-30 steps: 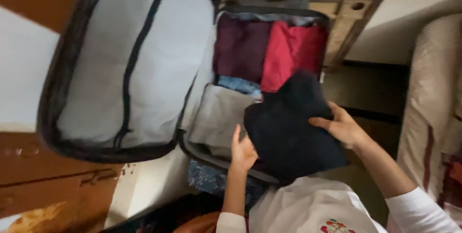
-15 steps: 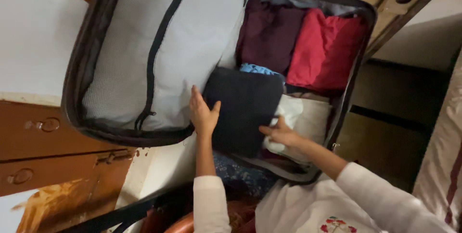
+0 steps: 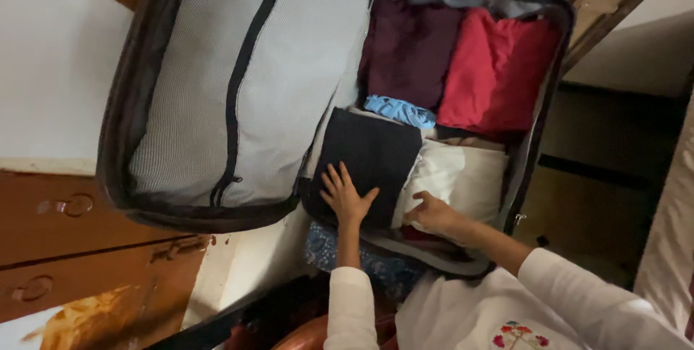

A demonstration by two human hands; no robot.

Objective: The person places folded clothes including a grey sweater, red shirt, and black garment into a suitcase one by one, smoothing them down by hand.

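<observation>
Black garment: a folded dark cloth [image 3: 370, 158] lies in the near left part of the suitcase [image 3: 538, 115], just beside the hinge with the lid.
Left hand: the left hand [image 3: 348, 196] lies flat on the near edge of the black garment, fingers spread wide, holding nothing.
Right hand: the right hand [image 3: 432, 213] rests at the near edge of the white cloth [image 3: 463, 176], fingers curled; whether it grips the cloth I cannot tell.
White cloth: in the near right part of the suitcase, touching the black garment.
Blue cloth: a small light-blue piece [image 3: 400, 111] lies just beyond the black garment.
Far end of suitcase: a maroon fold [image 3: 408, 46] and a red fold [image 3: 495, 68] lie side by side.
Lid: the grey mesh lid [image 3: 246, 82] stands open, left of the suitcase.
Drawers: brown wooden drawers [image 3: 87, 241] sit left of and below the lid.
</observation>
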